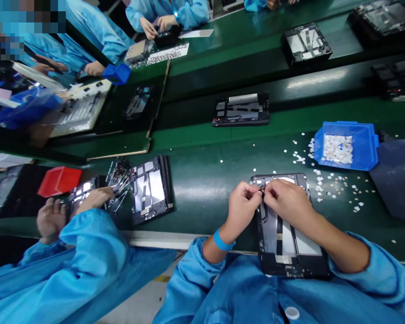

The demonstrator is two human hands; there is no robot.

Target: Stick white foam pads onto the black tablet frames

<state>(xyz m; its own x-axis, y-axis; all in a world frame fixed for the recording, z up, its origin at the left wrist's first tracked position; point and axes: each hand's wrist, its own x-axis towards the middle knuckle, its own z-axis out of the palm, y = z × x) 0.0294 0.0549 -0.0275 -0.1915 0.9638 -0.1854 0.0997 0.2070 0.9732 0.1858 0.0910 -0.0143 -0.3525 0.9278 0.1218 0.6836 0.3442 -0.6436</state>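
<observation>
An opened tablet (pixel 270 243) lies in front of me, its silver battery panels and black strips showing. Over its upper left corner, my left hand (pixel 240 206) is pinched closed, with a blue band around the wrist. My right hand (pixel 288 200) is closed in a pinch just beside it, the fingertips of both nearly meeting. A tiny dark piece (pixel 262 191) shows between the fingertips, too small to name. Below them a thin black cable (pixel 263 216) curves along the tablet's left side. The hands hide part of its top.
A blue bin (pixel 364 146) of small white pieces stands at right, with loose pieces (pixel 320 182) scattered around. Other tablets (pixel 241 109) lie along the green line. At left, a co-worker's hands (pixel 96 200) work near a tablet (pixel 150 189) and a red bin (pixel 60 181).
</observation>
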